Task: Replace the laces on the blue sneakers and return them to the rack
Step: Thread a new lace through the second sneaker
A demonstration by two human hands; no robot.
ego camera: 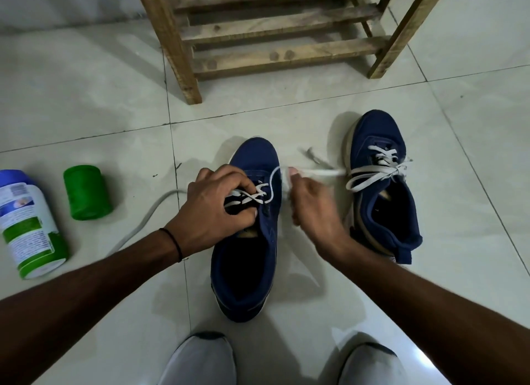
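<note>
Pale glossy floor tiles (86, 112) are carrying every item; positions are being given relative to the centre sneaker (243, 273), which is standing upright on the tiles, toe pointing away from the person. Far left of it, a white bottle (27, 224) with a blue cap and green label is lying on its side. Nearer, still to its left, a green cylinder (86, 192) is lying on the tiles. Between cylinder and sneaker, a grey loose lace (143, 221) is trailing across the floor. The left hand (212, 207) is gripping the sneaker at its lacing, fingers curled over the crossed rows. Just right of the sneaker, the right hand (312, 210), blurred, is pinching the white lace (252, 197), which is running from the eyelets to thumb and curled fingers. Further right, the second sneaker (384, 198) is standing with its lace tied in a bow. Beyond the sneaker, the wooden rack (272, 40) is standing. Nearest the person, two white shoes (200, 359) are showing.
</note>
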